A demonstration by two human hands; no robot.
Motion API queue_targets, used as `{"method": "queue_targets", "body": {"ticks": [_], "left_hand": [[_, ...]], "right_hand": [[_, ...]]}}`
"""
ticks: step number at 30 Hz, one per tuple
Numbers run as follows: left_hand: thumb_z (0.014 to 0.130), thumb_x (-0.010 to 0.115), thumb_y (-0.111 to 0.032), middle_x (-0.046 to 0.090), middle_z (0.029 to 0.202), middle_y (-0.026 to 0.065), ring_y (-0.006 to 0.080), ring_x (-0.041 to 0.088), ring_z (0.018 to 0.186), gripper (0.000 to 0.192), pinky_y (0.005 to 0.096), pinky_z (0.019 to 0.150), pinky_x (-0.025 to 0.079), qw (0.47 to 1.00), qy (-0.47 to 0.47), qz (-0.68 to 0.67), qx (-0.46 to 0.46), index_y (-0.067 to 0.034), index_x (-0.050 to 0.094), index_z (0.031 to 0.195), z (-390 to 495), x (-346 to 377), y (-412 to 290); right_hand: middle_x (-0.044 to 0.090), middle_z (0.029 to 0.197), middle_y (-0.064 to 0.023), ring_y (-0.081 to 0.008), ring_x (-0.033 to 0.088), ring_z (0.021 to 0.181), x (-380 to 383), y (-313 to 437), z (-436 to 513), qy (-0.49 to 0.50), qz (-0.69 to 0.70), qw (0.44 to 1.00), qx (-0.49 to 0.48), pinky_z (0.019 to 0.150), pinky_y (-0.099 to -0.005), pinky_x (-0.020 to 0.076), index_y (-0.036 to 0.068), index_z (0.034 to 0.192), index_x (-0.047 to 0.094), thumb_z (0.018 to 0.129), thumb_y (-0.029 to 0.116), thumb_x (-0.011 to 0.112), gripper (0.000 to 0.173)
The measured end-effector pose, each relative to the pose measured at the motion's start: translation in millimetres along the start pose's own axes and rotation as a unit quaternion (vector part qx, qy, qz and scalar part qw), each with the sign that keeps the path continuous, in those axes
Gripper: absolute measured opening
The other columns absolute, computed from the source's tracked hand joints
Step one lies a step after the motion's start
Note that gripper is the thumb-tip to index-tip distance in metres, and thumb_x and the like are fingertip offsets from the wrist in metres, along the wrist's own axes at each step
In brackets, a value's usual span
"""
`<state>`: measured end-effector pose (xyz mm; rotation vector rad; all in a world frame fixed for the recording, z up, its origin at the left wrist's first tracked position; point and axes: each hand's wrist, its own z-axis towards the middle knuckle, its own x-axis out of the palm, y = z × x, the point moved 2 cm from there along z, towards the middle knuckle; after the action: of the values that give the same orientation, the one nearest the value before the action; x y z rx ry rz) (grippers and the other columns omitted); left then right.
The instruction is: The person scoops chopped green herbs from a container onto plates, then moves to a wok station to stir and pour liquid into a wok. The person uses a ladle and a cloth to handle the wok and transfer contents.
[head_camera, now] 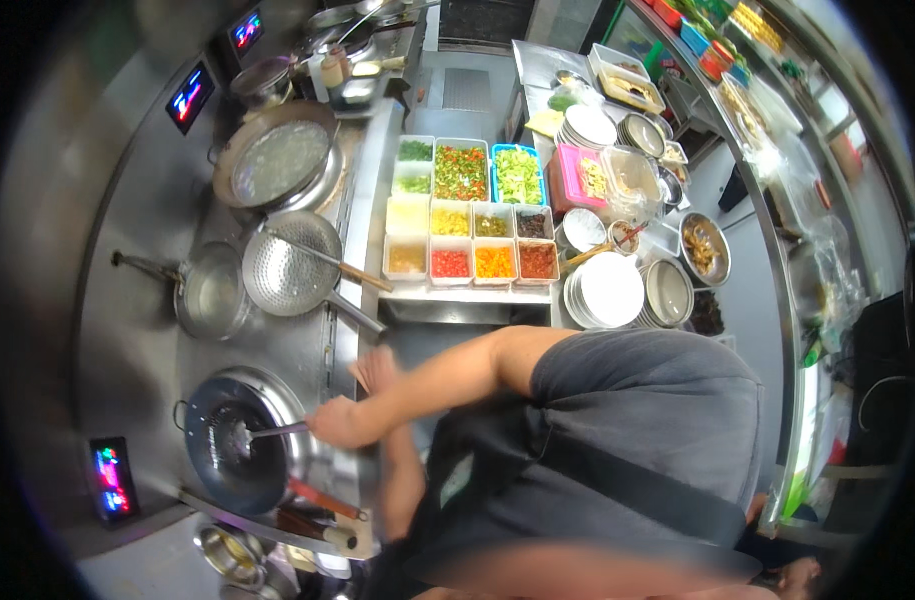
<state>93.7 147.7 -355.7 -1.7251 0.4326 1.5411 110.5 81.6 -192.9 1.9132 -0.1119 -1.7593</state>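
My right hand is closed around the handle of a metal ladle. The ladle's head rests low inside a dark wok, where a little shiny liquid shows. My left arm passes beneath the right forearm. Blurred at the stove's front edge, my left hand seems to have its fingers spread, with nothing visible in it. Behind the wok lie a perforated metal strainer and a pan with clear liquid. A red-handled tool lies at the wok's near side.
Farther along the stove stands a large wok of cloudy liquid. Plastic tubs of chopped vegetables and sauces fill a side counter. Stacked white plates and bowls stand beside them. Metal bowls sit below the stove's end.
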Motion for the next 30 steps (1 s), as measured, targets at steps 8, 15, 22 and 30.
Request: {"method": "queue_targets", "body": {"ticks": [8,15,22,30], "left_hand": [[0.086,0.048,-0.028,0.034,0.161,0.025,0.0378,0.029,0.15,0.077,0.0525,0.123,0.023,0.928,0.152,-0.315,-0.13,0.006,0.035,0.154,-163,-70,52],[0.083,0.05,-0.031,0.04,0.156,0.0251,0.0397,0.036,0.146,0.079,0.0555,0.12,0.029,0.548,0.252,-0.71,-0.364,0.005,0.04,0.152,-247,-104,87],[0.08,0.052,-0.034,0.047,0.152,0.0252,0.0416,0.043,0.141,0.08,0.0584,0.117,0.036,0.391,0.34,-0.81,-0.275,0.003,0.044,0.15,-241,-58,43],[0.096,0.052,-0.047,0.062,0.135,0.0168,0.0363,0.058,0.123,0.063,0.0509,0.111,0.044,0.331,0.367,-0.845,-0.205,-0.005,0.053,0.143,-186,-115,-88]], "right_hand": [[0.075,0.1,-0.0161,-0.034,0.075,0.09,-37,61,4,0.161,0.003,0.982,-0.1,0.068,-0.0489,0.062,0.0,0.087,0.076,0.076,0.019,0.079,0.022],[0.075,0.087,-0.0123,-0.0305,0.072,0.077,-196,148,99,-0.092,-0.035,0.957,-0.274,0.065,-0.05,0.0602,0.008,0.086,0.076,0.084,0.034,0.071,0.026],[0.076,0.093,-0.0155,-0.0301,0.069,0.077,-331,154,35,-0.299,-0.043,0.932,-0.2,0.067,-0.0472,0.0553,0.004,0.092,0.076,0.089,0.031,0.067,0.029],[0.064,0.108,-0.0205,-0.0411,0.062,0.104,14,17,-254,-0.456,0.226,0.637,0.579,0.087,-0.0522,0.0508,0.005,0.11,0.069,0.097,0.035,0.059,0.035]]}}
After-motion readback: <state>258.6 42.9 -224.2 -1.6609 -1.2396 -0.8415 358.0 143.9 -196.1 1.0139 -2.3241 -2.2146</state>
